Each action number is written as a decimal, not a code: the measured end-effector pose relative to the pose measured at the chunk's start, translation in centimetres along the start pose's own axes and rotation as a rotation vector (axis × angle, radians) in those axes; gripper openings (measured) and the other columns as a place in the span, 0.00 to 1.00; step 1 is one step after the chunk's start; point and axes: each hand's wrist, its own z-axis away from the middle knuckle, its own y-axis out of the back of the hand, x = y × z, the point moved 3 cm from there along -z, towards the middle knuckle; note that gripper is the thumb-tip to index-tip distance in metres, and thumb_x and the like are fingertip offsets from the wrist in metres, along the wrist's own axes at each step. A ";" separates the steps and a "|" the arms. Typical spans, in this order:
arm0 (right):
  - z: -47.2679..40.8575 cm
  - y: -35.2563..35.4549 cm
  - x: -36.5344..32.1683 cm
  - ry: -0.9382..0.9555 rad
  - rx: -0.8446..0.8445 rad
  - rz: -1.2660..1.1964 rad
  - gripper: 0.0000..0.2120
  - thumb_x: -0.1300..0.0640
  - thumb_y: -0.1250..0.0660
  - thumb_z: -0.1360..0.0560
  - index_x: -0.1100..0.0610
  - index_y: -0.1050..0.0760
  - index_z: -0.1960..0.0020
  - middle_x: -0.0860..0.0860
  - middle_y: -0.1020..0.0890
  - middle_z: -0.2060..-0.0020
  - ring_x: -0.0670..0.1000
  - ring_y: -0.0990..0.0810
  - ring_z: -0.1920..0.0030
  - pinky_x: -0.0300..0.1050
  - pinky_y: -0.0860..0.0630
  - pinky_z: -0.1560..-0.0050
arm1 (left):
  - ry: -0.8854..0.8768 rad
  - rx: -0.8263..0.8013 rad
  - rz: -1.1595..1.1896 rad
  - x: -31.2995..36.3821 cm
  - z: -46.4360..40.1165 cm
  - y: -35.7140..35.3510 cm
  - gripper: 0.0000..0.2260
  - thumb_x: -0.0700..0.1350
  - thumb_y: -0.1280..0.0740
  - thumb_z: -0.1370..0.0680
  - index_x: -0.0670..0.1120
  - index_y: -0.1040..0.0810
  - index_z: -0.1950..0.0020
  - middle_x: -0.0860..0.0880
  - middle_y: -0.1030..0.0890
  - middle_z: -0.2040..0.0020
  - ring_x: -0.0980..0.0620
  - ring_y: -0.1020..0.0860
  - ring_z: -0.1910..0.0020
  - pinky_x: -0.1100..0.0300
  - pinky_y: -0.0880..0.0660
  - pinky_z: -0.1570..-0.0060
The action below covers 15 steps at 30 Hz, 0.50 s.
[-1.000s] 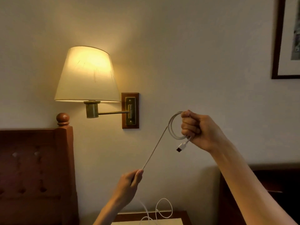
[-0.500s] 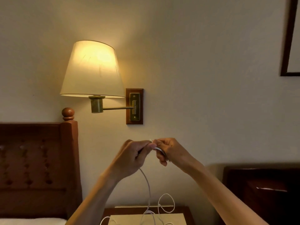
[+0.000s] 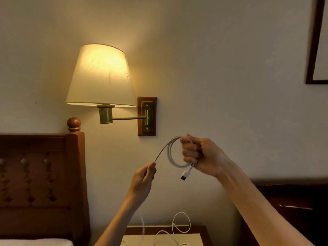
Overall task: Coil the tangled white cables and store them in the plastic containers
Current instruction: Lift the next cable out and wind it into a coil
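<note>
Half a second ago both hands were close together in front of the wall; now they have pulled apart again. The right hand (image 3: 200, 155) has gone up and to the right, and the left hand (image 3: 143, 178) has dropped down and to the left.

The right hand is a fist, its grip curled round a small coil (image 3: 171, 155) of white cable. The loops stick out to the left of the fingers. A plug (image 3: 185, 175) hangs down just below the fist, with its dark end pointing down.

One strand of the cable (image 3: 160, 153) runs from the top of the coil down and left to the left hand. The left grip pinches that strand between thumb and fingers.

More white cable lies loose on the bench (image 3: 204, 229) low in the middle, with one loop (image 3: 181, 222) standing up. A thin strand rises from there toward the left hand, but it is faint.

A lit lamp (image 3: 101, 75) hangs on the far wall above the hands, to the left. A wooden headboard (image 3: 40, 167) stands at the left. A dark picture frame (image 3: 314, 41) is at the top right.
</note>
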 end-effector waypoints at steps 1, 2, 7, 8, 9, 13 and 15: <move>0.0 0.1 -0.9 0.020 -0.017 -0.055 0.12 0.56 0.47 0.20 0.55 0.33 0.61 0.45 0.39 0.78 0.44 0.47 0.78 0.37 0.43 0.78 | 0.041 -0.004 -0.009 -1.3 0.6 -0.1 0.24 0.71 0.40 0.28 0.50 0.30 0.66 0.56 0.35 0.71 0.57 0.39 0.70 0.61 0.41 0.69; 0.0 0.3 -1.8 0.036 -0.025 -0.093 0.12 0.56 0.46 0.20 0.55 0.33 0.61 0.45 0.39 0.78 0.44 0.48 0.77 0.36 0.43 0.78 | 0.068 -0.012 -0.059 -2.3 1.3 -0.2 0.27 0.74 0.41 0.30 0.50 0.30 0.66 0.56 0.35 0.72 0.57 0.38 0.71 0.60 0.41 0.69; -0.9 1.8 -2.3 0.098 0.107 0.102 0.17 0.53 0.50 0.16 0.56 0.32 0.60 0.46 0.36 0.76 0.44 0.39 0.78 0.37 0.39 0.75 | 0.048 -0.255 -0.414 -2.1 3.1 -2.0 0.28 0.75 0.48 0.29 0.52 0.31 0.71 0.57 0.34 0.76 0.59 0.38 0.73 0.57 0.41 0.69; -1.0 2.0 -1.7 0.117 0.150 0.195 0.17 0.53 0.50 0.16 0.56 0.32 0.59 0.48 0.33 0.75 0.45 0.36 0.77 0.37 0.36 0.74 | 0.027 -0.386 -0.488 -0.6 3.0 -2.6 0.27 0.71 0.47 0.25 0.52 0.32 0.71 0.57 0.34 0.76 0.58 0.38 0.74 0.57 0.40 0.70; -1.1 2.1 -1.0 0.138 0.180 0.298 0.17 0.53 0.50 0.15 0.57 0.31 0.59 0.50 0.30 0.74 0.47 0.32 0.76 0.38 0.32 0.73 | 0.007 -0.508 -0.542 0.9 2.8 -3.1 0.25 0.66 0.45 0.22 0.51 0.32 0.72 0.57 0.34 0.76 0.58 0.37 0.74 0.57 0.39 0.70; -0.9 1.7 1.9 0.191 0.181 0.643 0.16 0.53 0.46 0.16 0.61 0.28 0.56 0.55 0.20 0.69 0.52 0.21 0.70 0.44 0.23 0.65 | -0.145 -0.674 -0.558 7.4 1.7 -3.5 0.21 0.56 0.42 0.18 0.53 0.32 0.70 0.56 0.32 0.75 0.56 0.35 0.76 0.63 0.37 0.71; -0.7 1.2 3.0 0.191 0.157 0.762 0.16 0.52 0.45 0.17 0.61 0.27 0.55 0.54 0.19 0.69 0.50 0.21 0.70 0.41 0.23 0.64 | -0.257 -0.635 -0.560 9.4 1.2 -3.1 0.18 0.55 0.42 0.18 0.55 0.30 0.68 0.57 0.31 0.74 0.55 0.33 0.77 0.64 0.36 0.72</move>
